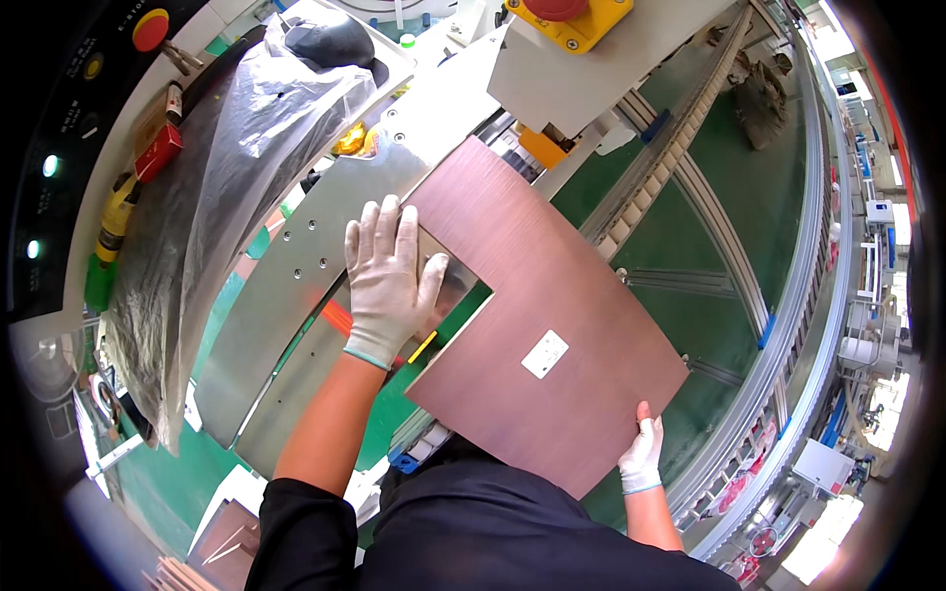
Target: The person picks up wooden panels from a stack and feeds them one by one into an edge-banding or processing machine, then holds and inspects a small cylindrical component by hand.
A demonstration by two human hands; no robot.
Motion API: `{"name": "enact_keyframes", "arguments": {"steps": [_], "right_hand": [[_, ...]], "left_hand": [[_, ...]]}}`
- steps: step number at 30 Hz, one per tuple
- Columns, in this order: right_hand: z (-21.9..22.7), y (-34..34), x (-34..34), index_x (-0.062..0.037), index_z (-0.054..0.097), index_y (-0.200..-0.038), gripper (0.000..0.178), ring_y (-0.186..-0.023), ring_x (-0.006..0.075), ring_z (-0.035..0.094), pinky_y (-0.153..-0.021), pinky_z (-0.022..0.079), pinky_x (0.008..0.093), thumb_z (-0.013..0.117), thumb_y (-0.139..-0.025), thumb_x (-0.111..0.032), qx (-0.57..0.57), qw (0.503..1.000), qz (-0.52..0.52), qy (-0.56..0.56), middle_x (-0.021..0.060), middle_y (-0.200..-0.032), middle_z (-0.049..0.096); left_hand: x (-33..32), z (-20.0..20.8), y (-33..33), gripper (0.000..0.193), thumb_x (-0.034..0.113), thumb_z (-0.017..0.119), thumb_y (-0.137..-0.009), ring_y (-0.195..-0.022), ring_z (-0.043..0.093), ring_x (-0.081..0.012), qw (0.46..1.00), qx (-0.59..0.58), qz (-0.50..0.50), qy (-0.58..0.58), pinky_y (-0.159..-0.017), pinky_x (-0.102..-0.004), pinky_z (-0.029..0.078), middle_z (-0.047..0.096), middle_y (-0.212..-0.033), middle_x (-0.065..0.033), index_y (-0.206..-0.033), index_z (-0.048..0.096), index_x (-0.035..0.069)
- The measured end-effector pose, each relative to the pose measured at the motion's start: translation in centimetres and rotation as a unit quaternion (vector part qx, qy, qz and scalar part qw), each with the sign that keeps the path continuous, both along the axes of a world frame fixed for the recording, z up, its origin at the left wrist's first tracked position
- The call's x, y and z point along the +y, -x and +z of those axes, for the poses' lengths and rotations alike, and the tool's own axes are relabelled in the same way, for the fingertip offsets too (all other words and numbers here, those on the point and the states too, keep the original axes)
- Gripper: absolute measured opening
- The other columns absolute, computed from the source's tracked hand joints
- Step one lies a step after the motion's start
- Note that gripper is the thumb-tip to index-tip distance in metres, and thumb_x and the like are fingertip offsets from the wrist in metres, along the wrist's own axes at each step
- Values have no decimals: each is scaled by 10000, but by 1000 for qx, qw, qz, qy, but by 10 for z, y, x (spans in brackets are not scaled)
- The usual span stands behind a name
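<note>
A brown wood-grain panel [581, 295] with a rectangular notch in its left side lies before me, its far end on the grey metal machine table [258, 295]. A white label [545, 355] is stuck on its face. My right hand [642, 453], in a pale glove, grips the panel's near right edge, thumb on top and the other fingers mostly hidden beneath. Flat and outstretched, my gloved left hand [386, 276] rests at the table beside the notch, close to the panel's left edge, fingers pointing away and thumb spread. Whether its fingertips touch the panel I cannot tell.
Beyond the panel stands a machine housing with a red stop button [558, 8] on a yellow base. Clear plastic sheeting [256, 148] covers something at left, beside a black control panel [74, 128]. A roller conveyor [680, 128] runs at right. Brown boards [227, 537] lie lower left.
</note>
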State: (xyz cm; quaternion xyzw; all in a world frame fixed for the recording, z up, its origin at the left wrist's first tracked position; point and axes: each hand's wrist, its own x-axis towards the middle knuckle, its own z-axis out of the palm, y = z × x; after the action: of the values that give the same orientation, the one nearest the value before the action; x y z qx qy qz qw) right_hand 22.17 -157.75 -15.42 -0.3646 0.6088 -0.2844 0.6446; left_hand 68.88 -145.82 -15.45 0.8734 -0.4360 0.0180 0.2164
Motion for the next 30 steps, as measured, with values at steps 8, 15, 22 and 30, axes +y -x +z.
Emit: {"name": "enact_keyframes", "arguments": {"steps": [8, 15, 22, 30], "right_hand": [[11, -20, -45, -61, 472, -1485, 582, -1285, 231, 559, -1076, 475, 408, 697, -996, -281, -27, 1000, 6, -8, 72, -1423, 568], [1, -12, -100, -62, 460, -1502, 585, -1299, 239, 551, -1099, 459, 423, 674, -1003, -279, -11, 1000, 7, -4, 72, -1438, 561], [-9, -7, -183, -58, 476, -1487, 565, -1286, 246, 564, -1093, 472, 422, 671, -1009, -289, -13, 1000, -3, -20, 76, -1435, 572], [-5, -24, -268, -56, 496, -1470, 521, -1285, 245, 570, -1083, 485, 434, 641, -1034, -301, -51, 997, 0, -61, 73, -1421, 585]], "left_hand": [[-9, 5, -4, 650, 330, 549, -971, -1455, 359, -473, 999, 9, 20, -36, -1217, -578, 219, 413, -1555, -279, -1474, 441, -68], [-9, 5, -3, 639, 281, 528, -965, -1477, 352, -447, 998, 19, 44, -40, -1234, -552, 202, 404, -1575, -272, -1497, 428, -58], [-14, 4, 0, 634, 280, 504, -951, -1490, 336, -440, 994, 6, 83, -65, -1245, -542, 178, 405, -1582, -253, -1495, 442, -39], [-24, 6, -1, 625, 290, 554, -922, -1446, 393, -420, 991, -33, 98, -91, -1218, -539, 246, 456, -1535, -229, -1456, 489, -29]]}}
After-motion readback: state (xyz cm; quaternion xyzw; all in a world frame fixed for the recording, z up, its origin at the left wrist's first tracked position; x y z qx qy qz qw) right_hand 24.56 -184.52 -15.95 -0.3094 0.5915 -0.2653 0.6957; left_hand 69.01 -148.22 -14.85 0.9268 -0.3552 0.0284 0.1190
